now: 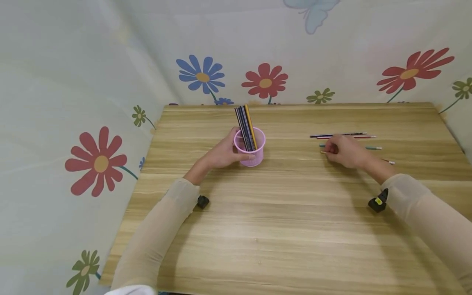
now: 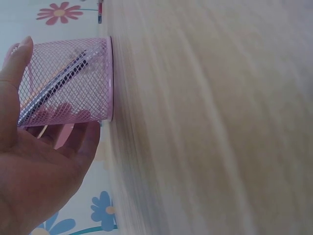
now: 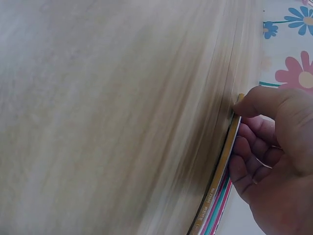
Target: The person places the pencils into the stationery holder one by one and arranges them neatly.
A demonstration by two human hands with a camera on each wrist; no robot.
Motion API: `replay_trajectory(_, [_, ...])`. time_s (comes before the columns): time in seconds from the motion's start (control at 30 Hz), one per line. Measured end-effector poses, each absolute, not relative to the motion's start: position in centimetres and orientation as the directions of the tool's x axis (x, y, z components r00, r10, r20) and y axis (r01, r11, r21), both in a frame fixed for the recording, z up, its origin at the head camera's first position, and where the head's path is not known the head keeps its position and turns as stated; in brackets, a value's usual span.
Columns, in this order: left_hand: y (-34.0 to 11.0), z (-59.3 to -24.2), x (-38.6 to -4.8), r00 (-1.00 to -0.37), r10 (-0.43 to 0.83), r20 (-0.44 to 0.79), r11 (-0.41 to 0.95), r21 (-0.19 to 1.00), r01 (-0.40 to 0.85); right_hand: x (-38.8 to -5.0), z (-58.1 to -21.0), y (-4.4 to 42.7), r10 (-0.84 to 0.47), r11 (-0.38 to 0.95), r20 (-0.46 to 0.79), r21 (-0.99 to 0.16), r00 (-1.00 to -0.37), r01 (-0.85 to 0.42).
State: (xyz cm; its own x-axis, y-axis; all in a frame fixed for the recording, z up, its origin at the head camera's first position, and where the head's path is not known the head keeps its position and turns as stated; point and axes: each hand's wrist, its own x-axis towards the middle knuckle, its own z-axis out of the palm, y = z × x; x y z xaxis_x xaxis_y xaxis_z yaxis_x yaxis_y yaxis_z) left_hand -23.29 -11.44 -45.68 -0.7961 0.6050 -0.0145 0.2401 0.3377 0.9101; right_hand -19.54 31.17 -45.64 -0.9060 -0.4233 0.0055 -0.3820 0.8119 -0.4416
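Observation:
My left hand grips a pink mesh pencil cup from its left side, thumb across the near side. In the left wrist view the cup stands upright on the table, with the fingers curled round its far side. Several pencils, dark ones and a yellow one, lean inside it. To the right, my right hand pinches one end of a yellow pencil between thumb and forefinger, low over the table. The other fingers are curled. A green pencil, a red pencil and a dark pencil lie beside that hand.
The wood-grain table meets a flower-printed curtain along its back edge. More of this cloth hangs at the left and right. Small black wrist devices show under both sleeves, one being the right device.

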Motion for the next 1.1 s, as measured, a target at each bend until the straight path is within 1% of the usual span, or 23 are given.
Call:
replay_trajectory(0.2, [-11.4, -45.8, -23.2, -0.805, 0.593, -0.029, 0.366, 0.900, 0.238, -19.3, -45.7, 31.1, -0.419, 0.812, 0.008, -0.444, -0.908, -0.379])
replay_trajectory(0.43, [-11.4, -45.6, -23.1, -0.804, 0.594, -0.022, 0.357, 0.903, 0.240, -18.9, -45.4, 31.0, -0.438, 0.818, 0.017, -0.408, -0.899, -0.406])
replay_trajectory(0.57, [-11.3, -45.6, -23.2, -0.802, 0.597, -0.021, 0.356, 0.903, 0.241, -18.7, -44.7, 31.2, -0.463, 0.811, -0.013, -0.409, -0.886, -0.418])
replay_trajectory(0.7, [-11.3, -45.5, -23.2, -0.801, 0.599, -0.022, 0.356, 0.903, 0.241, -18.7, -43.4, 31.5, -0.447, 0.814, -0.025, -0.427, -0.894, -0.395])
replay_trajectory(0.9, [-11.4, -45.6, -23.1, -0.810, 0.586, -0.016, 0.369, 0.896, 0.249, -19.0, -40.8, 31.3, -0.384, 0.780, 0.029, -0.524, -0.923, -0.342])
replay_trajectory(1.1, [-11.4, -45.8, -23.2, -0.835, 0.550, -0.002, 0.370, 0.897, 0.241, -19.4, -38.7, 30.3, -0.385, 0.699, 0.083, -0.624, -0.919, -0.349])
